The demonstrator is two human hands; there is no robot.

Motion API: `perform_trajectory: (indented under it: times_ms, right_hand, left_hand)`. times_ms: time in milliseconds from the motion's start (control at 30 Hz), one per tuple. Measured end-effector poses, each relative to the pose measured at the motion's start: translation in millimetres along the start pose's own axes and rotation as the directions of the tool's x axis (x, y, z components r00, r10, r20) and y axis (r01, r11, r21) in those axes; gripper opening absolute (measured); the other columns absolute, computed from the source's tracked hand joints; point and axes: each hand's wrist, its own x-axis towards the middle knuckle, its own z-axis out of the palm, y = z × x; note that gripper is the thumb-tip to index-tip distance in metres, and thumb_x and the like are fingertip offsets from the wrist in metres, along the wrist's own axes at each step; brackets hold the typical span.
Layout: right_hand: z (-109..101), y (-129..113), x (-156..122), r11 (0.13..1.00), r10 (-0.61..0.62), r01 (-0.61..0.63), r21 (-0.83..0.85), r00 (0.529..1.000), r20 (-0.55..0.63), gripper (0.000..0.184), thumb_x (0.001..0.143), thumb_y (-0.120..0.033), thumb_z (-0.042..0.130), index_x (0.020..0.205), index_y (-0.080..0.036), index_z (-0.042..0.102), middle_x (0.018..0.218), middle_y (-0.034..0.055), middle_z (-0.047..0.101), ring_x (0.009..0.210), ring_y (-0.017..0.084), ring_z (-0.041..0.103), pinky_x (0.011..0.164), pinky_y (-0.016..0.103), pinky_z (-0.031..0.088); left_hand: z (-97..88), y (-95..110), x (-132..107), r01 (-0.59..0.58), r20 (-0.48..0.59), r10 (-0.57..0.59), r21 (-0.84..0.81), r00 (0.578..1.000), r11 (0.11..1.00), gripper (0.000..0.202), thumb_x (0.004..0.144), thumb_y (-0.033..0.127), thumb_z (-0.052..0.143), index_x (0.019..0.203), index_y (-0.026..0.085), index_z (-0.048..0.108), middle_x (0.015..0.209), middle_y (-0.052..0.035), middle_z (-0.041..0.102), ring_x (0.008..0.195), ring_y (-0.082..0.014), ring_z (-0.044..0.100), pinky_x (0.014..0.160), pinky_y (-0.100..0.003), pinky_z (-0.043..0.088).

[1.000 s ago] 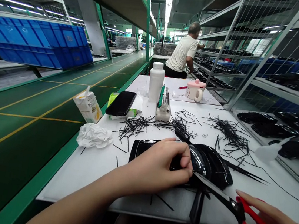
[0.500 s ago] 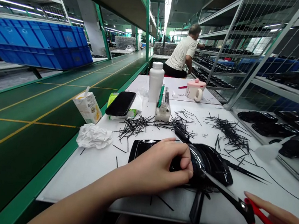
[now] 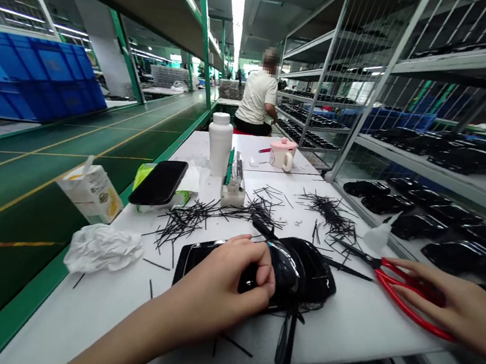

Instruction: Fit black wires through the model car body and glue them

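Observation:
My left hand (image 3: 221,285) is closed on a glossy black moulded plastic part (image 3: 297,272) that lies on the white table (image 3: 92,305), thumb and fingers pressing its near edge. My right hand (image 3: 457,305) holds red-handled scissors (image 3: 393,277) at the table's right side, blades pointing left and lying low over the table, apart from the part. Thin black plastic strips (image 3: 186,222) lie scattered behind the part.
A crumpled white tissue (image 3: 103,246), a small carton (image 3: 90,193), a black phone (image 3: 158,181), a white bottle (image 3: 220,142), a pink-lidded mug (image 3: 282,152) and a small squeeze bottle (image 3: 379,234) stand around. Racks with black parts (image 3: 439,211) line the right. A person (image 3: 258,96) sits farther along. A green conveyor (image 3: 16,197) runs on the left.
My right hand has pulled the scissors away from the part and out to the right. The view has shifted, so everything sits further left. My left hand keeps its grip.

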Motion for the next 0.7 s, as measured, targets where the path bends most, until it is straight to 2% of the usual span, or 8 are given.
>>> perform_trajectory:
  times_ms: [67, 167, 233, 400, 500, 533, 600, 700]
  right_hand:
    - [-2.4, -12.0, 6.7, 0.994, -0.044, 0.039, 0.105, 0.998, 0.051, 0.045, 0.084, -0.061, 0.053, 0.114, -0.031, 0.071, 0.115, 0.0062, 0.072, 0.095, 0.03, 0.07, 0.078, 0.039, 0.057]
    - [-7.3, -28.1, 21.8, 0.972, 0.057, -0.028, 0.231, 0.991, -0.119, 0.039, 0.085, -0.056, 0.06, 0.105, -0.024, 0.068, 0.11, 0.0134, 0.069, 0.098, 0.034, 0.066, 0.084, 0.045, 0.052]
    - [-8.1, -34.5, 36.3, 0.944, 0.132, -0.073, 0.322, 0.977, -0.165, 0.04, 0.082, -0.051, 0.067, 0.108, -0.021, 0.063, 0.112, 0.0171, 0.067, 0.101, 0.036, 0.065, 0.087, 0.046, 0.051]
    - [-4.5, -52.5, 63.1, 0.854, 0.045, -0.006, 0.521, 0.997, -0.062, 0.032, 0.088, -0.049, 0.062, 0.105, -0.023, 0.058, 0.105, 0.0117, 0.073, 0.098, 0.029, 0.07, 0.083, 0.036, 0.056]
    - [-7.2, -87.7, 50.9, 0.745, 0.056, 0.033, 0.666, 0.992, -0.112, 0.037, 0.09, -0.051, 0.06, 0.113, -0.027, 0.046, 0.098, 0.0076, 0.074, 0.089, 0.024, 0.072, 0.074, 0.033, 0.058]
    - [-8.9, -104.0, 41.6, 0.673, 0.078, 0.042, 0.738, 0.989, -0.127, 0.037, 0.089, -0.049, 0.064, 0.113, -0.028, 0.046, 0.097, 0.0067, 0.074, 0.086, 0.023, 0.071, 0.071, 0.032, 0.058]
    - [-11.1, -139.2, 19.0, 0.587, 0.069, 0.134, 0.798, 0.974, -0.215, 0.033, 0.085, -0.046, 0.071, 0.108, -0.028, 0.057, 0.093, 0.0051, 0.072, 0.082, 0.022, 0.069, 0.066, 0.029, 0.056]
    - [-6.9, -182.7, -10.1, 0.583, -0.014, 0.316, 0.748, 0.925, -0.38, 0.025, 0.079, -0.045, 0.077, 0.094, -0.028, 0.066, 0.09, 0.0028, 0.067, 0.081, 0.02, 0.065, 0.066, 0.027, 0.051]
  left_hand:
    - [-0.1, -1.6, 0.4, -0.002, -0.009, 0.002, 0.002, 1.0, 1.0, 0.021, 0.084, 0.015, 0.052, 0.072, 0.023, 0.036, 0.078, 0.002, 0.057, 0.085, -0.0191, 0.049, 0.077, -0.031, 0.036]
    - [0.3, -4.2, 0.3, -0.023, -0.005, 0.023, 0.018, 1.0, 1.0, 0.021, 0.084, 0.015, 0.05, 0.071, 0.022, 0.036, 0.077, 0.0018, 0.057, 0.082, -0.0187, 0.048, 0.077, -0.031, 0.036]
    - [0.3, -5.3, 0.0, -0.034, 0.005, 0.034, 0.024, 0.999, 0.999, 0.02, 0.084, 0.015, 0.05, 0.071, 0.022, 0.036, 0.078, 0.0017, 0.057, 0.082, -0.0186, 0.048, 0.076, -0.031, 0.036]
    - [-2.0, -4.4, -1.5, -0.011, 0.004, 0.011, 0.025, 1.0, 1.0, 0.018, 0.083, 0.014, 0.051, 0.073, 0.022, 0.038, 0.082, 0.0017, 0.057, 0.085, -0.0181, 0.051, 0.074, -0.03, 0.037]
    - [-4.9, -3.2, -1.6, -0.013, 0.022, 0.013, 0.018, 1.0, 1.0, 0.019, 0.082, 0.013, 0.053, 0.074, 0.022, 0.039, 0.083, 0.0033, 0.059, 0.086, -0.0169, 0.052, 0.074, -0.028, 0.037]
    - [-6.2, -3.4, -1.3, -0.012, 0.024, 0.012, 0.014, 1.0, 1.0, 0.019, 0.082, 0.013, 0.053, 0.074, 0.022, 0.039, 0.083, 0.0038, 0.059, 0.086, -0.0165, 0.053, 0.074, -0.028, 0.037]
    - [-8.9, -4.8, 0.0, -0.003, 0.017, 0.003, 0.003, 1.0, 1.0, 0.019, 0.083, 0.014, 0.054, 0.074, 0.022, 0.039, 0.083, 0.0043, 0.06, 0.083, -0.0156, 0.053, 0.073, -0.027, 0.037]
    - [-12.4, -8.3, 2.3, 0.024, 0.004, -0.024, -0.005, 1.0, 1.0, 0.018, 0.084, 0.016, 0.054, 0.075, 0.022, 0.04, 0.082, 0.0047, 0.06, 0.078, -0.0146, 0.052, 0.07, -0.027, 0.037]
